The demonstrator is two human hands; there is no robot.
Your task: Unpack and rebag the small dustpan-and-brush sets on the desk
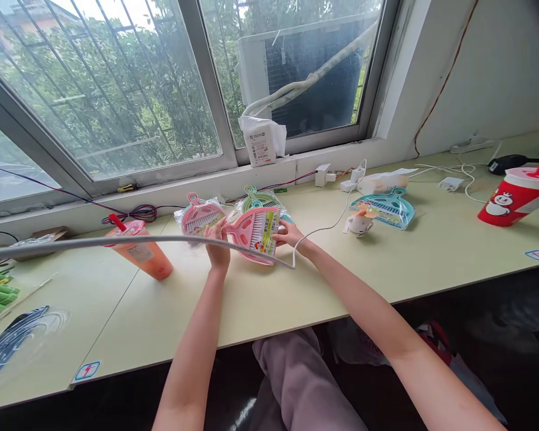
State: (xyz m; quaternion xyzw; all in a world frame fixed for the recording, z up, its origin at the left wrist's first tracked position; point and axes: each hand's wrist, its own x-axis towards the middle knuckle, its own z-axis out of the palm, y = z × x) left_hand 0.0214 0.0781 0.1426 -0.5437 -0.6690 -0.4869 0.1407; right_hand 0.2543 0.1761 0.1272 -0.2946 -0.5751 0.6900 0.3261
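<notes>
A pale cable [117,243] runs across the near view, covering a strip of the left hand [218,250] and the lower part of the held pink dustpan-and-brush set [256,230]. The print on its yellow-green label is too small to read, and whichever fingertips curl behind it are hidden. The held set also blocks part of the green set [253,193] behind it; a bluish piece beside the right hand [288,233] is mostly covered and hard to make out. At the right edge, the red cup [503,206] is cut off. The held set is between the two hands, tilted above the table [323,281]: the left hand is closed around its handle end, and the right hand pinches the opposite side, next to the label. Another pink set [200,211], in clear wrapping, lies just behind the left hand.
</notes>
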